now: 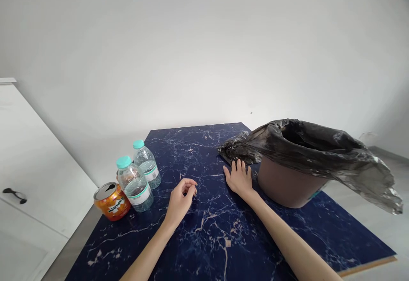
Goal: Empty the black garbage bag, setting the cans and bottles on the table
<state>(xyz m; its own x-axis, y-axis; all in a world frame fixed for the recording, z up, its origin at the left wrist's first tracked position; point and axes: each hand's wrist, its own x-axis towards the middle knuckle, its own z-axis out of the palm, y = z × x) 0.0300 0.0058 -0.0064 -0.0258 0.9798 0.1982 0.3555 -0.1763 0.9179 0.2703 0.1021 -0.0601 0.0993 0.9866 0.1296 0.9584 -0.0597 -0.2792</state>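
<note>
My left hand (182,200) rests near the middle of the dark blue marbled table (204,247). Its fingers are loosely curled towards the thumb, with nothing seen in them. My right hand (239,179) lies palm down with the fingers spread, its fingertips at the near edge of a crumpled black plastic bag (238,147). Right of that hand stands a brown bin (287,185), its top covered by a black bin liner (306,153) that hangs out to the right. Whether the crumpled bag and the liner are joined I cannot tell.
On the left are two clear bottles with turquoise caps, a nearer bottle (136,187) and a farther bottle (147,166). An opened orange Mirinda can (112,202) stands beside them near the table's left edge. A white cabinet (35,179) is at far left; the wall (204,59) is behind.
</note>
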